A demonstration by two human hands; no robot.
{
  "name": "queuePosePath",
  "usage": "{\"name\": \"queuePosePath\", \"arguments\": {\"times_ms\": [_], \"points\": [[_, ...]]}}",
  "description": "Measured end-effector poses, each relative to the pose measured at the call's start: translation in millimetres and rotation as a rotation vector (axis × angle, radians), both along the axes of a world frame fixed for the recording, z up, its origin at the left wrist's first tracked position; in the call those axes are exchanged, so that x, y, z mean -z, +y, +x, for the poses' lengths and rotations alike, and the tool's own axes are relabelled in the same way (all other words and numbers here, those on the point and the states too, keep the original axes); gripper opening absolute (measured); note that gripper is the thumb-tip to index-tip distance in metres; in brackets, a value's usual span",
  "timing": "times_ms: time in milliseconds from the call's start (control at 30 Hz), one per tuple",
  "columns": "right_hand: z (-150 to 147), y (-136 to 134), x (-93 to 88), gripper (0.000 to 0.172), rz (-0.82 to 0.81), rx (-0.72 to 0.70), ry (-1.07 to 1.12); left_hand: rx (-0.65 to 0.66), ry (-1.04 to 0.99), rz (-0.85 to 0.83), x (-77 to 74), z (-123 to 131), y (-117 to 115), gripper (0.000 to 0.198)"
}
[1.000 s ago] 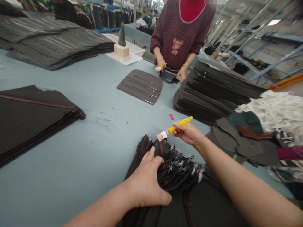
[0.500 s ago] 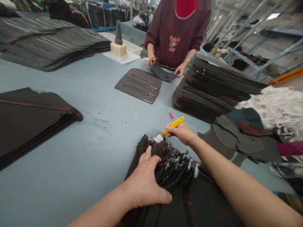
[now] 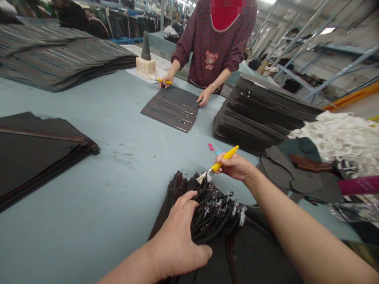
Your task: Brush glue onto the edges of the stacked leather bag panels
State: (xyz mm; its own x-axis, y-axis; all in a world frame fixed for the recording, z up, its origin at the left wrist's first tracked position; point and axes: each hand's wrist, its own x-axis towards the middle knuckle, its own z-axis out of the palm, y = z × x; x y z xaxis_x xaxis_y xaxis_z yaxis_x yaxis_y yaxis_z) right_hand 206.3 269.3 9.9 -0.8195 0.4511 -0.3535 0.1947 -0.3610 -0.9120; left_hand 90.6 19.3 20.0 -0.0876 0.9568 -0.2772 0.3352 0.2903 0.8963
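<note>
Pale-blue tabletop (image 3: 74,213): broad, flecked with dark trimmings, and carrying everything we work with.

Layered stacks: a black sheet pile (image 3: 35,154) lies to our left, and a tall dark brown sheet pile (image 3: 260,114) stands to our right.

Across from us: a co-worker in a striped maroon top (image 3: 213,51) has both hands on slotted grey sheets (image 3: 170,108), with a small yellow brush (image 3: 164,81) in one hand.

Near us: a fringed black strip bundle (image 3: 207,213) with white-smeared ends lies on a dark sheet (image 3: 248,256), directly under our hands.

Left grip: our left hand (image 3: 177,236) presses on the bundle, fingers spread and not closed around it.

Right grip: our right hand (image 3: 237,165) is closed on a yellow-handled flat brush (image 3: 220,163), its whitened bristles (image 3: 205,177) at the bundle's far side.

Risk: with light pressure from our left hand, the loose strips could slide apart; a stray brush stroke could mark the dark sheet.
</note>
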Motion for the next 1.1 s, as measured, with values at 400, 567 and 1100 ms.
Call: {"name": "queuePosePath", "arguments": {"times_ms": [400,567,1100], "points": [[35.9,-14.5,-29.7,0.019,0.13,-0.085,0.181,0.159,-0.261,-0.125,-28.6,-34.1,23.2,0.106],[36.2,-15.3,-26.9,0.016,0.129,-0.083,0.221,-0.23,-0.664,-0.135,-7.9,-18.5,61.6,0.044],[41.2,-10.2,-41.1,0.009,0.158,-0.007,0.244,-0.148,-0.654,-0.026,9.8,-9.7,56.5,0.025]]}}
